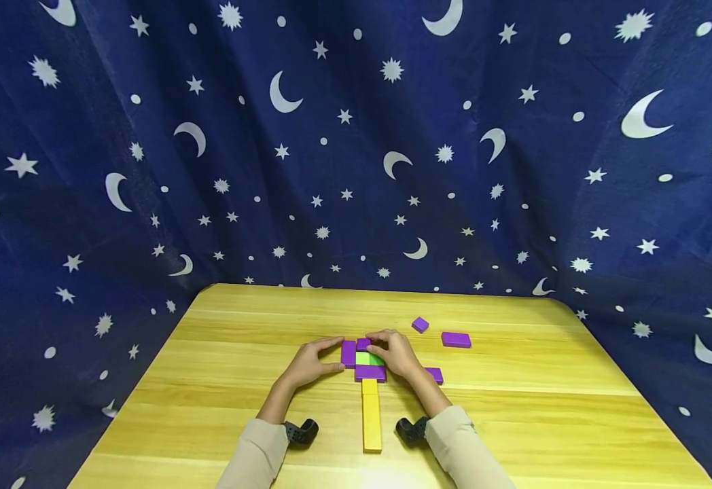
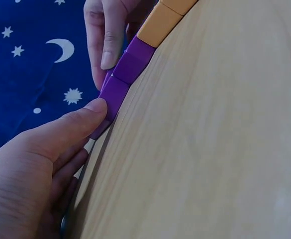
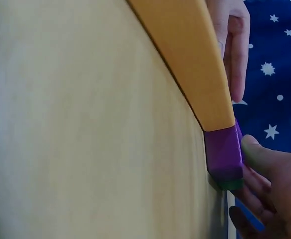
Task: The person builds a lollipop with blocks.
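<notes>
No words, labels, brands, numbers or signs can be read on the blocks (image 1: 370, 373), table (image 1: 209, 380), curtain (image 1: 356, 170) or sleeves (image 1: 257, 451).

Around the green blocks (image 1: 363, 358), your right hand (image 1: 396, 353) holds a small purple block (image 1: 363, 344) near twelve o'clock, your left hand (image 1: 308, 364) grips a longer purple block (image 1: 348, 354) at nine, and a crosswise purple bar (image 1: 370, 373) at six meets yellow blocks (image 1: 371, 422).

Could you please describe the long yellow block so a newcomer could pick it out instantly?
On the wooden table, find the cluster of purple and green blocks. From its near side, a short yellow block points away from the curtain, and the long yellow block continues that line. It is the longest block in view.
</notes>
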{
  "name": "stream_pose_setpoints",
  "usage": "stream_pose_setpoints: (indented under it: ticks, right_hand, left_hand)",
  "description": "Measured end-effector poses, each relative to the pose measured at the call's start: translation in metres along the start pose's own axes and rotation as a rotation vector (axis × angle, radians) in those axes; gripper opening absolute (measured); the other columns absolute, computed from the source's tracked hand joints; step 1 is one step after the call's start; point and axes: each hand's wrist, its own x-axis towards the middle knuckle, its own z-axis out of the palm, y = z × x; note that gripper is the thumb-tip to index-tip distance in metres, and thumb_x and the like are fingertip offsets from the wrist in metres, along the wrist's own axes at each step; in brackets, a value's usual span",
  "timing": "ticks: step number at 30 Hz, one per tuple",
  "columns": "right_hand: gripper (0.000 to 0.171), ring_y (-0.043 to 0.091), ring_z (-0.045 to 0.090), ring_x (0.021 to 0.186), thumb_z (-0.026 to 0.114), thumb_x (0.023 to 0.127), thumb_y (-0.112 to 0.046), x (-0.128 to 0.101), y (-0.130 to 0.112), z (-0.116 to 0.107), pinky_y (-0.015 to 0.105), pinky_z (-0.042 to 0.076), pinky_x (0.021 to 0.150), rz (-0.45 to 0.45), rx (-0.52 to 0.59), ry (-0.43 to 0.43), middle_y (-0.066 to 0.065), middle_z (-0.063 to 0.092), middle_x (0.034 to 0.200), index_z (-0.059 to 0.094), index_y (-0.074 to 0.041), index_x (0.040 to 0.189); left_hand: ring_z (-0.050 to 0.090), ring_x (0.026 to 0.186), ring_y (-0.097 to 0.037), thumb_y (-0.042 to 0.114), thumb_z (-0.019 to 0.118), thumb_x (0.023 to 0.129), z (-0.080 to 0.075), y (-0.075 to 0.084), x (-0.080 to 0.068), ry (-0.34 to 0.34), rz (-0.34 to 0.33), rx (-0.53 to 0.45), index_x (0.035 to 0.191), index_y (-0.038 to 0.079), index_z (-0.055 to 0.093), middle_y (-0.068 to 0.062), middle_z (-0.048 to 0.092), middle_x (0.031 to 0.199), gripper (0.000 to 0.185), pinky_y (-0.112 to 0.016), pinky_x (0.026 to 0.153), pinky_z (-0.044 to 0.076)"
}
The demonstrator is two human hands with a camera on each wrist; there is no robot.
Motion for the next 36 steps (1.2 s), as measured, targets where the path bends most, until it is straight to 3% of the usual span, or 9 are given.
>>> stream_pose_setpoints:
  ticks: [8,18,24,27,29,34,36]
  right_hand:
    - [0.026,0.028,0.057,0.105,0.065,0.086,-0.012,0.0,0.002,0.002,0.043,0.046,0.09,0.021,0.043,-0.041,0.01,0.065,0.107,0.067,-0.003,0.11]
    - [0.025,0.027,0.059,0.103,0.065,0.086,-0.015,-0.001,0.001,0.002,0.042,0.047,0.089,0.021,0.031,-0.031,0.009,0.066,0.105,0.068,-0.003,0.109]
    - [0.033,0.027,0.061,0.098,0.063,0.088,-0.012,-0.001,0.001,0.001,0.041,0.05,0.085,0.011,0.093,-0.019,0.011,0.066,0.106,0.061,0.0,0.119]
    - [0.035,0.029,0.061,0.096,0.064,0.088,-0.013,0.001,0.005,-0.006,0.04,0.052,0.081,0.009,0.125,0.025,0.013,0.065,0.106,0.061,0.0,0.119]
    - [0.033,0.029,0.06,0.097,0.066,0.086,-0.014,0.003,0.01,-0.013,0.041,0.052,0.081,0.018,0.116,0.1,0.013,0.065,0.107,0.063,-0.002,0.117]
    - [0.036,0.032,0.056,0.097,0.071,0.082,-0.015,0.008,0.028,-0.038,0.046,0.048,0.084,0.085,0.028,0.292,0.017,0.063,0.111,0.064,-0.003,0.115]
    - [0.039,0.034,0.055,0.098,0.072,0.081,-0.016,0.008,0.034,-0.047,0.047,0.044,0.087,0.129,-0.007,0.33,0.019,0.063,0.11,0.063,-0.001,0.116]
  left_hand:
    - [0.043,0.124,-0.028,0.043,0.071,0.078,-0.002,0.002,0.0,-0.009,0.001,-0.011,0.133,0.012,0.051,-0.006,0.051,0.132,0.067,-0.047,0.103,0.034]
    - [0.042,0.125,-0.026,0.046,0.071,0.077,0.0,0.001,0.0,-0.007,-0.014,-0.008,0.134,0.016,0.051,-0.003,0.05,0.133,0.067,-0.045,0.103,0.033]
    - [0.043,0.124,-0.027,0.044,0.071,0.078,0.0,-0.002,0.0,0.0,-0.001,-0.006,0.134,0.014,0.051,-0.004,0.051,0.133,0.067,-0.046,0.103,0.034]
    - [0.043,0.124,-0.026,0.043,0.072,0.077,-0.001,-0.003,-0.001,0.002,-0.001,-0.005,0.133,0.015,0.051,-0.003,0.051,0.132,0.066,-0.045,0.103,0.034]
    - [0.043,0.125,-0.025,0.043,0.072,0.077,-0.001,-0.004,-0.001,0.002,-0.004,-0.001,0.133,0.016,0.051,-0.002,0.051,0.132,0.066,-0.044,0.103,0.033]
    - [0.043,0.125,-0.025,0.044,0.072,0.077,0.0,-0.003,0.0,0.003,0.006,0.001,0.133,0.016,0.052,-0.002,0.051,0.132,0.066,-0.044,0.103,0.034]
    - [0.043,0.124,-0.026,0.045,0.072,0.077,0.001,-0.003,0.0,0.005,0.012,0.0,0.133,0.016,0.052,-0.003,0.052,0.132,0.066,-0.044,0.103,0.034]
